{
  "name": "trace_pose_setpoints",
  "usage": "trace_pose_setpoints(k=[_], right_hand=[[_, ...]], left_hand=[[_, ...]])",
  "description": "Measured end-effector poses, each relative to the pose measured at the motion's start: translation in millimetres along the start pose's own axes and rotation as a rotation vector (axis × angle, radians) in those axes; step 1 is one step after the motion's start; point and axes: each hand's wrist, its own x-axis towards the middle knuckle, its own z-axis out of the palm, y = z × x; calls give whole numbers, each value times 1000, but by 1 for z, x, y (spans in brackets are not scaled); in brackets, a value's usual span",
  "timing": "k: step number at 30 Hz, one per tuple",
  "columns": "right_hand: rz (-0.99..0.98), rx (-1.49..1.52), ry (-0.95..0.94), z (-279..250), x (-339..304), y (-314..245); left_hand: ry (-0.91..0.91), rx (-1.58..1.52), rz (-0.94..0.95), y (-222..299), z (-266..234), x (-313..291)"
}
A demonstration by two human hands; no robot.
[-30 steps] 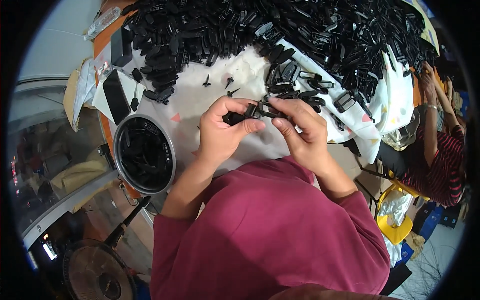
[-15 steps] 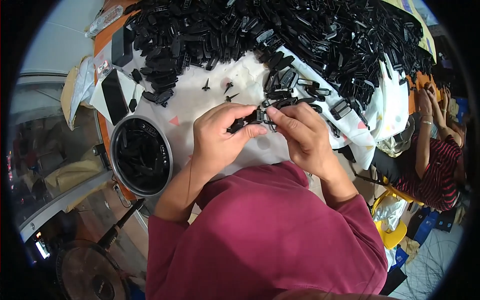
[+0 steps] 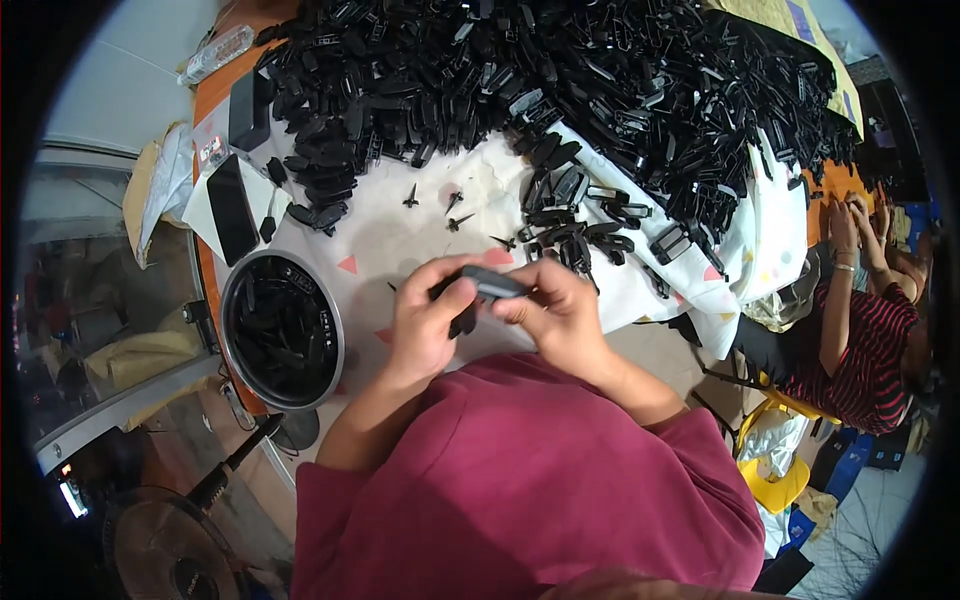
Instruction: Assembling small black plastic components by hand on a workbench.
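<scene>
Between my hands is a long, rounded black plastic piece (image 3: 494, 284), its smooth side up. My left hand (image 3: 425, 320) is closed around one end, with another dark part (image 3: 463, 321) showing below its thumb. At the other end my right hand (image 3: 562, 312) grips with thumb and fingers, slightly blurred. Several small black pointed parts (image 3: 455, 222) lie on the white cloth (image 3: 400, 240) beyond my hands. A loose group of black plastic pieces (image 3: 575, 225) sits just past my right hand.
A large heap of black parts (image 3: 430, 80) covers the table's far side. At left are a round bowl (image 3: 335, 345) holding black pieces, a phone (image 3: 232, 210), a dark box (image 3: 248, 112) and a plastic bottle (image 3: 217, 54). A co-worker in a striped shirt (image 3: 860, 345) sits at right.
Both hands have drawn nearer my body, the right also leftward. The black piece between them now shows its smooth side. Another small pointed part has come into sight beyond them.
</scene>
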Motion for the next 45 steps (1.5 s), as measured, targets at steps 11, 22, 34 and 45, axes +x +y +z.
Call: trace_pose_setpoints(k=[11, 22, 34, 45], right_hand=[[-365, -1497, 42, -50, 86, 21], [-418, -1449, 169, -44, 82, 26], [-458, -1032, 340, -61, 75, 14], [-496, -473, 132, -34, 43, -29]], left_hand=[[591, 1784, 460, 79, -108, -42], [59, 1388, 450, -17, 11, 123], [79, 1125, 380, -21, 9, 129], [-212, 74, 211, 26, 7, 60]])
